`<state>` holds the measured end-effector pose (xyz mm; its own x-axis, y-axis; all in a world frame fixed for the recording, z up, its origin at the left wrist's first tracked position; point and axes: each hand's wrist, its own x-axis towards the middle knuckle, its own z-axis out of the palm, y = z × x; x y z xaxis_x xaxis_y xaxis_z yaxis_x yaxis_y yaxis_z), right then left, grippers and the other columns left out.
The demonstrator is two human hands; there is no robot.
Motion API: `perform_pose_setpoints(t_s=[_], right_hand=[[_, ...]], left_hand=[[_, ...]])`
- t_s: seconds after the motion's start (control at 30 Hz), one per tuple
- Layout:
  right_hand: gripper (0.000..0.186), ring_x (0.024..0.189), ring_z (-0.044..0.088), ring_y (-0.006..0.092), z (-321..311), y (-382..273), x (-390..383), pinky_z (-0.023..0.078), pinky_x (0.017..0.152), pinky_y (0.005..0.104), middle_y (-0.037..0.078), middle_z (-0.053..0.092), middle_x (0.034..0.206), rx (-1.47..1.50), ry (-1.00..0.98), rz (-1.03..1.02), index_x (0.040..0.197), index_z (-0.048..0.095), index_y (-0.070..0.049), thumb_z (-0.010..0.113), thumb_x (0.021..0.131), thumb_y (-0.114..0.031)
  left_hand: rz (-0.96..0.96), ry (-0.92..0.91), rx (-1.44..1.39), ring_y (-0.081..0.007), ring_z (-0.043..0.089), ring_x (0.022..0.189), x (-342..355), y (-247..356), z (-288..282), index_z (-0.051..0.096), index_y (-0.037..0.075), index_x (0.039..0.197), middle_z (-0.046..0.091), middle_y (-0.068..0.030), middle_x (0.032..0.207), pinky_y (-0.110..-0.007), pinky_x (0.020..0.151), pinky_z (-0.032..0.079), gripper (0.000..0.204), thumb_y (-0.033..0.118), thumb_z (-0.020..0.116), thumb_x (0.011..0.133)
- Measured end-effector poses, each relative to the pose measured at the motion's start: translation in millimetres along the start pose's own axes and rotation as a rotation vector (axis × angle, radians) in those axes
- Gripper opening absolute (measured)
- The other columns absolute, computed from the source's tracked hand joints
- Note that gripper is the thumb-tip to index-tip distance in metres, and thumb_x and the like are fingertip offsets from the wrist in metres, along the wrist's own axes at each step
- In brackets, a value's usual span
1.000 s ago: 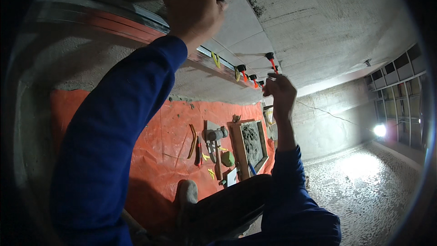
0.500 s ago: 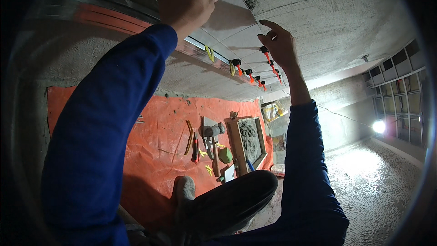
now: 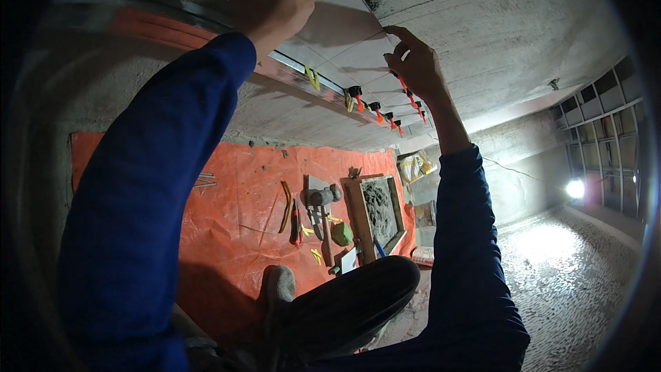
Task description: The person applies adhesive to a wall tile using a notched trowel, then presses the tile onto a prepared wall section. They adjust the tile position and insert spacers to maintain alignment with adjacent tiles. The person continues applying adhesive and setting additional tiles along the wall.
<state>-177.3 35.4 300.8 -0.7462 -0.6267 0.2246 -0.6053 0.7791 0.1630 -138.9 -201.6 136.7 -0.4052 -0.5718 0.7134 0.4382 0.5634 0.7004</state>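
Observation:
A pale tile point(image 3: 341, 17) lies against the rough cement wall, its free edge toward the upper left, beside tiles in place. My left hand point(image 3: 279, 3) is closed at that edge, fingers curled over the tile's corner; the fingertips are partly hidden. With its index fingertip at the opposite corner, by the joint, my right hand point(image 3: 418, 69) has thumb and fingers apart and holds nothing. Red-and-black tile levelers point(image 3: 356, 95) stand out along the joints, several in two rows. Yellow wedges point(image 3: 312, 77) sit between the tiles' lower edge and a shiny metal straightedge point(image 3: 292, 63).
Below, an orange sheet point(image 3: 227, 213) covers the floor. On it lie a mallet point(image 3: 321, 198), a red-and-black cutter point(image 3: 296, 224), a green lump point(image 3: 341, 234) and a wooden-framed tray of mortar point(image 3: 352, 210). A bright lamp point(image 3: 575, 188) shines at the right.
My right hand has shifted slightly left, and its index fingertip now meets the tile's corner. My left hand has moved a little up and left in the view, still at the tile's edge.

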Motion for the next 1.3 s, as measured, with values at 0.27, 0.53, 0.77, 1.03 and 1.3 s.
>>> perform_pose_setpoints(t_s=[0.27,0.53,0.77,1.03,1.3], right_hand=[[0.039,0.074,0.068,0.0199,5,-2,9,0.054,0.071,0.0365,0.009,0.07,0.08,-0.024,0.116,-0.095,0.12,0.067,-0.015,0.071,0.081,-0.018],[0.028,0.073,0.068,0.0209,-2,-5,-2,0.054,0.07,0.0357,0.009,0.07,0.079,0.051,0.183,-0.117,0.111,0.07,-0.012,0.07,0.083,-0.016],[0.017,0.068,0.065,0.0145,9,-12,-114,0.052,0.065,0.0313,0.005,0.069,0.077,0.16,0.178,-0.043,0.097,0.07,-0.005,0.069,0.086,-0.017],[0.03,0.066,0.063,0.0146,114,19,-106,0.052,0.057,0.0323,0.008,0.066,0.078,1.03,-0.204,0.283,0.095,0.07,0.001,0.068,0.088,-0.029],[0.043,0.059,0.059,0.0149,156,3,-80,0.049,0.051,0.0298,0.009,0.064,0.084,1.425,-0.353,0.455,0.105,0.066,0.001,0.061,0.094,-0.04]], left_hand=[[-0.416,-0.592,-0.222,-0.0262,0.054,0.11,36,42,-60,0.065,0.01,0.119,0.062,-0.0181,0.115,-0.039,0.091,0.041,0.041,0.03,0.073,0.084],[0.092,-0.018,-0.097,-0.0176,0.07,0.073,8,-18,0,0.072,0.001,0.101,0.073,-0.0125,0.086,-0.031,0.061,0.053,0.03,0.024,0.077,0.082],[0.002,-0.131,-0.031,-0.0208,0.067,0.079,5,8,-35,0.074,0.009,0.098,0.07,-0.0086,0.08,-0.036,0.074,0.051,0.025,0.028,0.076,0.081],[0.18,-0.169,0.282,-0.0141,0.061,0.067,14,43,-61,0.071,0.002,0.083,0.068,-0.0047,0.076,-0.029,0.065,0.049,0.024,0.026,0.077,0.084],[0.525,-0.153,0.383,-0.0188,0.063,0.084,27,110,-39,0.073,0.001,0.093,0.07,-0.0061,0.086,-0.033,0.078,0.051,0.026,0.023,0.08,0.081]])
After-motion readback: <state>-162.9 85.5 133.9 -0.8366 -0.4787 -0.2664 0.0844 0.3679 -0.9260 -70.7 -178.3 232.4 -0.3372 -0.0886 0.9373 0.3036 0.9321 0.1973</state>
